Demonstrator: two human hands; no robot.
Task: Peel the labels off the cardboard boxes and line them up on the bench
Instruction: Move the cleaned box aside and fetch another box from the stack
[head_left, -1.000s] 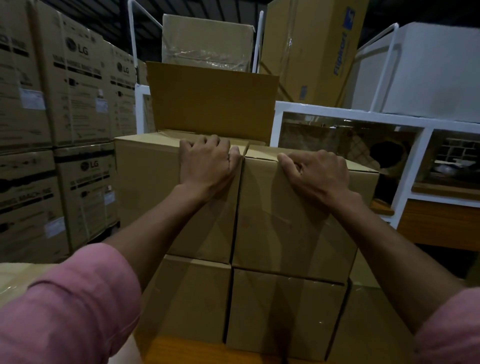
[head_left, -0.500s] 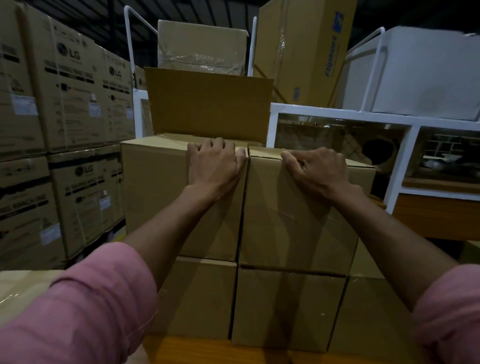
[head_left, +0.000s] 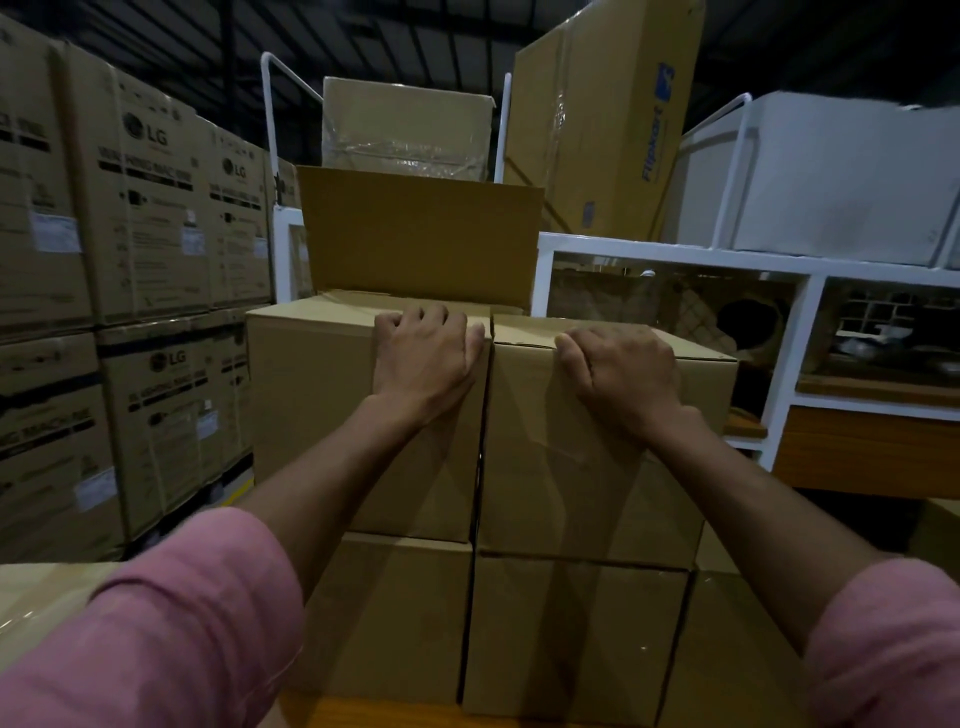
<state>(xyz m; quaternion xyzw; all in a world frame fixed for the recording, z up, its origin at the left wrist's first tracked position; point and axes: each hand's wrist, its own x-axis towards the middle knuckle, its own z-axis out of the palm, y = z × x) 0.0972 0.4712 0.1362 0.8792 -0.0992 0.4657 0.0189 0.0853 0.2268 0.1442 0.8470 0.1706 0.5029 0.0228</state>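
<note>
Still hooked over the box tops, both sets of fingers sit as they did half a second ago; no regrip is seen. Left hand (head_left: 423, 358): fingers curled over the front top edge of the upper left box (head_left: 311, 405), palm flat on its front face, thumb lying along the seam between the two upper boxes. Right hand (head_left: 621, 371): fingers bent over the front top edge of the upper right box (head_left: 597, 483), knuckles raised, thumb pointing toward the seam. Each hand is clamped on its own box edge.

Change against the earlier frames: the hands and boxes sit slightly lower and more central in view, and more of the dark ceiling shows above. The boxes keep their places relative to one another.

Boxes: plain brown cardboard, front faces bare, with faint creases and arm shadows below the fingers. No label is visible on the faces in view. The two upper boxes touch side by side and rest on two lower boxes (head_left: 566, 634), which stand on a wooden surface (head_left: 363, 714).

Just beyond the fingertips an open cardboard flap (head_left: 421, 234) stands upright. Beyond the right fingers stands a white shelf frame (head_left: 675, 254). Well to the left of the left fingers are stacked printed cartons (head_left: 150, 208) carrying small white stickers. Pink sleeves (head_left: 171, 639) cover both upper forearms at the bottom of the view.
</note>
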